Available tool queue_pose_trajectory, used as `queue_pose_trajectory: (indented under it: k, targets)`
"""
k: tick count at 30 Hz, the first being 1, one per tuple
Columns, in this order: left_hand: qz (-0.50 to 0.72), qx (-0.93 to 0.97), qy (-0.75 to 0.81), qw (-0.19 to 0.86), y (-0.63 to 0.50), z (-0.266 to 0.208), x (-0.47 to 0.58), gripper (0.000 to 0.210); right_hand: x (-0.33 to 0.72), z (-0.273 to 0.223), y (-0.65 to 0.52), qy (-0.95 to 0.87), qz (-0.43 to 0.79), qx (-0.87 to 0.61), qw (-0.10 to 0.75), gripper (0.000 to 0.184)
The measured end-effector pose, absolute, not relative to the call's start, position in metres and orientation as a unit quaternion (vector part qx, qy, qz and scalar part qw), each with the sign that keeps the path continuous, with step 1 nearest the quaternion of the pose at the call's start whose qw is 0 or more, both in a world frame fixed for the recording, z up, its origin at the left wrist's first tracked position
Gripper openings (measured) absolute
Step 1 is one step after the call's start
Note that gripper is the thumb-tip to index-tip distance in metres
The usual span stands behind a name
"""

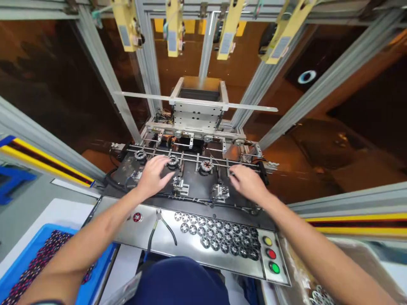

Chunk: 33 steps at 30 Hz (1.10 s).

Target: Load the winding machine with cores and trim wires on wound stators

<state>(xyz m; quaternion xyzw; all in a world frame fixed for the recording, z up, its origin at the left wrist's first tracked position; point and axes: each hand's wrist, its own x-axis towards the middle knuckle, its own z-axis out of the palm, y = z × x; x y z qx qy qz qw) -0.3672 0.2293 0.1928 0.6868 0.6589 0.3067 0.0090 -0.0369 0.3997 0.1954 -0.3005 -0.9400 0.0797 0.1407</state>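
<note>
My left hand (154, 176) is over the black machine bed (197, 182), its thumb spread away from the fingers. Its fingertips reach the near-left edge of a round metal part (172, 161) in a holder; whether they touch it I cannot tell. Over the right end of the bed is my right hand (248, 181), fingers bent and closed; what lies under or within them is hidden. Between the hands, another round part with copper-coloured segments (206, 166) sits in its holder. At the far left of the row is a grey ring (140, 155).
Cutting pliers (160, 228) and rows of small round dark-and-silver parts (219, 235) lie on the metal front panel (187, 254). Yellow, red and green buttons (271, 254) are at its right end. A blue tray (44, 235) stands left. Yellow hanging arms (173, 29) are overhead.
</note>
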Motion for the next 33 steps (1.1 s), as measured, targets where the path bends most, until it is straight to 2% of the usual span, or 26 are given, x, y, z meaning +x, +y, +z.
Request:
queue_pose_trajectory:
  k: [3,7,12,19,25,30,33]
  targets:
    - [0.231,0.757,0.609,0.051,0.321,0.199,-0.333,0.038,-0.006,0.195,0.46,-0.928,0.063,-0.358,0.082,0.023]
    - [0.136,0.801,0.575,0.1,0.385,0.175,-0.298,0.04,0.011,0.173,0.489,-0.917,0.066,-0.394,0.024,0.02]
    - [0.071,0.816,0.56,0.125,0.405,0.152,-0.291,0.031,0.017,0.15,0.497,-0.904,0.078,-0.42,-0.018,0.025]
    - [0.031,0.816,0.556,0.156,0.413,0.14,-0.292,0.032,0.019,0.14,0.505,-0.905,0.093,-0.411,-0.061,0.027]
    - [0.077,0.814,0.555,0.155,0.416,0.152,-0.29,0.031,0.018,0.138,0.511,-0.905,0.104,-0.403,-0.085,0.027]
    - [0.191,0.815,0.531,0.131,0.385,0.188,-0.28,0.008,0.019,0.137,0.516,-0.907,0.121,-0.395,-0.078,0.029]
    - [0.276,0.807,0.511,0.106,0.345,0.216,-0.27,0.005,0.02,0.137,0.518,-0.91,0.135,-0.386,-0.068,0.029]
